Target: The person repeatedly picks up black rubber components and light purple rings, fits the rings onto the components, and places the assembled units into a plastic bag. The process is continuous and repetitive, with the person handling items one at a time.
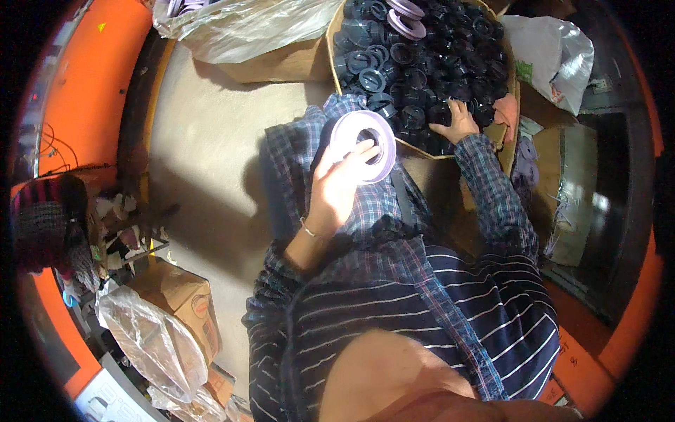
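Note:
My left hand (335, 188) is closed on a pale lilac plastic ring (385, 141), with fingers hooked through its middle hole. The ring is held above my lap, its flat face turned up. Ahead and to the right, my right hand (462, 124) rests on a heap of round black plastic caps (429, 60), thumb and fingers spread apart. The caps fill a cardboard box (332, 60). Two more lilac rings (406, 25) lie on the caps at the far side. Beneath my right fingertips, the caps are partly hidden.
A cardboard box (281, 65) with clear plastic over it stands at the far left of the caps. A white plastic bag (555, 60) hangs at the right. Behind on the left sits a carton (179, 299) with clear plastic (151, 344). Orange machine panels (95, 84) flank both sides.

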The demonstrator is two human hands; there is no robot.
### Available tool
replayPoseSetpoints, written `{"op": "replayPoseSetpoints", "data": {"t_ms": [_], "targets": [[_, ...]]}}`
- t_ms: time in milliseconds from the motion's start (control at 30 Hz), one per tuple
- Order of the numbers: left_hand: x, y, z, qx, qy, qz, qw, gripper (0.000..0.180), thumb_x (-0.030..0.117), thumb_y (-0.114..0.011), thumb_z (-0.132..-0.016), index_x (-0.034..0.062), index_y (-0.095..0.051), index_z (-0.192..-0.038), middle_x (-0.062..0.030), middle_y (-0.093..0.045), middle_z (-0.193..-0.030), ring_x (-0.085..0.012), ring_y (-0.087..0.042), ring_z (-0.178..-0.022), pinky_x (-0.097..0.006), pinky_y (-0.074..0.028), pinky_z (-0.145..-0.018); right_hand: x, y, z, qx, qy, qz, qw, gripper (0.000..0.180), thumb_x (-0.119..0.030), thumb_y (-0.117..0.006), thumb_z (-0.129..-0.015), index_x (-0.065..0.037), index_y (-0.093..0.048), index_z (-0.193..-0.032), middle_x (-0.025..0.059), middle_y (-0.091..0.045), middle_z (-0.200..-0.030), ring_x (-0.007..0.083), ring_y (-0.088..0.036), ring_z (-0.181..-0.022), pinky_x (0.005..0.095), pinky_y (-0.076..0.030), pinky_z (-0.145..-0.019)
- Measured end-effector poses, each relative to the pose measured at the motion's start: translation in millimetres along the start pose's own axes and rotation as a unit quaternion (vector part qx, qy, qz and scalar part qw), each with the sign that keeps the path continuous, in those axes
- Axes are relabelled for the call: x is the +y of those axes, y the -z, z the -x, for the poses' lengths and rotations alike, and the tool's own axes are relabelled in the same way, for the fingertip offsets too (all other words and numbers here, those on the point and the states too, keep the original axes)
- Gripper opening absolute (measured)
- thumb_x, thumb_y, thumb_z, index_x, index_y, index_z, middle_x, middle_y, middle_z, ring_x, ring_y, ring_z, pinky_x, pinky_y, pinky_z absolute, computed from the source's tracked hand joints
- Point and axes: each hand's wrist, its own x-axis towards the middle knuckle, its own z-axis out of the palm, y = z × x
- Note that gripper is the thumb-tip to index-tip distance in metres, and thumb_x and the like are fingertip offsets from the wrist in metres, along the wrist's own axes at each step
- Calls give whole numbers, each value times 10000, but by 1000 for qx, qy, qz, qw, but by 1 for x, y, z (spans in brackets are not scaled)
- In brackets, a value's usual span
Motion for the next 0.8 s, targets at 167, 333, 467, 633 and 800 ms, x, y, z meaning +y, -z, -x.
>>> {"op": "replayPoseSetpoints", "data": {"t_ms": [167, 333, 467, 633, 800], "targets": [[2, -2, 0, 53, 22, -14, 998, 409, -5, -529, -978, -59, -457, -1378, -197, -580, -1323, -265, -572, -1253, -369, -466, -1048, 5, -17, -9, -67, -1, 73, 995, 735, -438, -812, -716, -77, -572, -1310, 175, -595, -1254, 352, -555, -1184, 436, -467, -1027], [2, 3, -1, 44, 7, -33, 998, 422, -3, -558, -966, -46, -473, -1377, -146, -596, -1298, -221, -587, -1209, -337, -472, -1024, -80, 51, 35, 87, 175, -320, 927, 589, -280, -824, -734, -46, -625, -1236, 153, -631, -1189, 337, -597, -1121, 408, -487, -973], [-1, 0, 1, 12, -2, -127, 992, 431, 8, -580, -959, -38, -480, -1375, -85, -611, -1224, -143, -603, -1094, -281, -490, -947, -149, 68, 74, 42, 384, -243, 890, 591, -237, -826, -736, -26, -616, -1247, 166, -631, -1179, 311, -601, -1136, 397, -485, -983], [3, -7, 10, 16, -74, -252, 965, 300, -5, -549, -955, -45, -534, -1252, -84, -610, -1176, -146, -597, -1064, -278, -498, -925, -166, 63, 89, 48, 250, -417, 873, 591, -192, -823, -759, -19, -602, -1279, 186, -600, -1297, 314, -577, -1222, 383, -441, -1056], [-1, -7, 12, 10, -113, -298, 948, 335, 21, -576, -967, -39, -514, -1291, -63, -608, -1157, -127, -593, -1051, -277, -493, -923, -173, 43, 100, 70, 164, -472, 863, 662, -221, -818, -762, -29, -555, -1338, 190, -572, -1335, 310, -564, -1237, 380, -432, -1064]]}}
